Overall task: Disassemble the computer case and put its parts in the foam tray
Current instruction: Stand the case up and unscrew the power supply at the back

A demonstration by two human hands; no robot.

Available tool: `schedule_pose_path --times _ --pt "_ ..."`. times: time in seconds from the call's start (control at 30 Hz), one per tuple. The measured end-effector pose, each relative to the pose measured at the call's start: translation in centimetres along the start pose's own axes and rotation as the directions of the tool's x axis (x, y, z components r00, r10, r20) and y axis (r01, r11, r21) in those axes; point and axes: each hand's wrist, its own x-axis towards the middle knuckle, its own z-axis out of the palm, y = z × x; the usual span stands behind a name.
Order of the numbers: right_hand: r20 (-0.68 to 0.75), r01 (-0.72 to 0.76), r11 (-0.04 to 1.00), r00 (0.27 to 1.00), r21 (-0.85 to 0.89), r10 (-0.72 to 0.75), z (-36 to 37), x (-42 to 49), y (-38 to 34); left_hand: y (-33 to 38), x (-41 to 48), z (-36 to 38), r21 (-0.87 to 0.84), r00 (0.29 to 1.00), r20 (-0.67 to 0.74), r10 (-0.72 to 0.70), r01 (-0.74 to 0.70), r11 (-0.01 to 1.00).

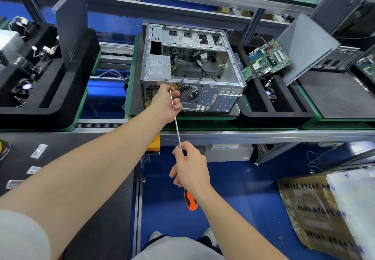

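Currently, the opened computer case (192,67) is laid on its side on a green pallet (213,118). The black foam tray (284,115) sits just right of the case, with a motherboard (268,58) propped in it. A long screwdriver (177,127) is pointed at the case's rear panel. Its shaft is pinched by the left hand (167,102), and its orange handle is gripped by the curled fingers (176,173) of the right hand (192,171).

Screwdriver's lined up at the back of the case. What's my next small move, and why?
Probably seat the tip and turn with the right hand. The left hand pinches the screwdriver shaft against the computer case rear panel, level with the power supply, which is not yet out. The screw itself is hidden behind the fingers.
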Motion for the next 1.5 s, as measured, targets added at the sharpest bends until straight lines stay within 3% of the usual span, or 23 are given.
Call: schedule_pose_path --times 0.27,0.43,0.63,0.9,1.03,1.1,1.27,1.4,1.5 --pt "-0.044 -0.037 0.997 0.998 0.066 0.040 -0.1 0.8 1.7 -1.1 -0.8 2.4 0.098 0.998 0.049 0.031 -0.036 0.994" --pt "-0.167 -0.007 0.985 0.985 0.171 0.036 -1.4 1.3 3.2 -2.5 -0.8 4.9 0.128 0.996 0.083 0.022 -0.033 0.991" --pt "-0.257 -0.031 0.927 0.957 0.373 0.135 -4.1 2.5 6.0 -7.3 -0.1 9.6 0.208 0.991 0.127 -0.046 0.018 0.978" --pt "-0.480 0.026 0.937 0.864 0.349 0.155 -15.5 10.4 7.1 -15.8 3.1 16.5 0.538 0.983 0.178 -0.034 -0.069 0.840" --pt "-0.492 -0.039 0.968 0.856 0.248 0.161 -22.7 16.3 7.5 -19.3 7.0 19.3 0.630 0.988 0.152 0.008 -0.103 0.770" --pt "-0.457 -0.088 0.978 0.874 0.189 0.167 -25.7 19.3 7.8 -20.8 9.4 20.2 0.725 0.980 0.170 0.107 -0.198 0.660" --pt "-0.376 -0.119 0.991 0.917 0.057 0.132 -30.7 25.7 8.8 -22.6 14.0 22.0 0.902 0.914 0.290 0.284 -0.360 0.238" --pt "-0.299 -0.156 0.986 0.945 -0.051 0.134 -32.5 29.5 9.8 -23.5 17.0 22.6 0.913 0.870 0.393 0.299 -0.409 -0.011" --pt "-0.268 -0.166 0.982 0.954 -0.094 0.136 -33.1 31.3 10.6 -24.0 18.6 22.5 0.897 0.859 0.430 0.279 -0.369 -0.245"
